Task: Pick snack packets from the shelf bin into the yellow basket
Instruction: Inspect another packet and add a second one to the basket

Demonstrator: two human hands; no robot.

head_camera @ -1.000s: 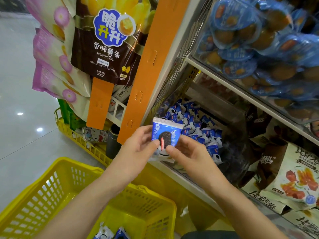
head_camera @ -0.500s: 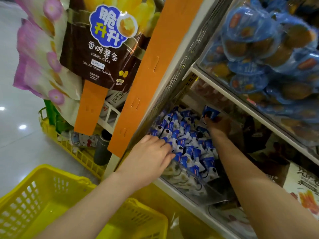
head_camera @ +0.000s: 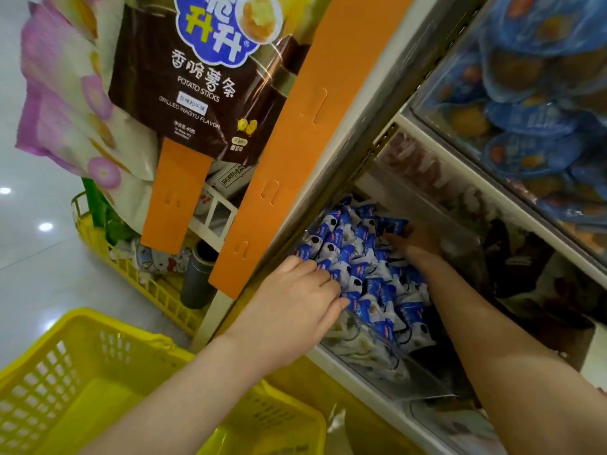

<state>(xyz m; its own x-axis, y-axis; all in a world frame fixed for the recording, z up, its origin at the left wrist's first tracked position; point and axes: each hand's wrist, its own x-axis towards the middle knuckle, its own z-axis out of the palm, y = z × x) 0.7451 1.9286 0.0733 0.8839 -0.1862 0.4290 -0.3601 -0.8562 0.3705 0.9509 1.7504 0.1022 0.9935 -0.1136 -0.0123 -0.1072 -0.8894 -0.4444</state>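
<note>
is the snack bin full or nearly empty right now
Well filled: blue-and-white snack packets are heaped across the clear shelf bin, from its front wall to the back.

The shelf point(head_camera: 353, 376) carries a clear bin point(head_camera: 430, 384) of snack packets point(head_camera: 359, 262).

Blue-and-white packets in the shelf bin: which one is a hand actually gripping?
The rearmost packet, which sticks up above the pile, pinched by the right hand. The left hand only rests flat on the pile's near side.
</note>
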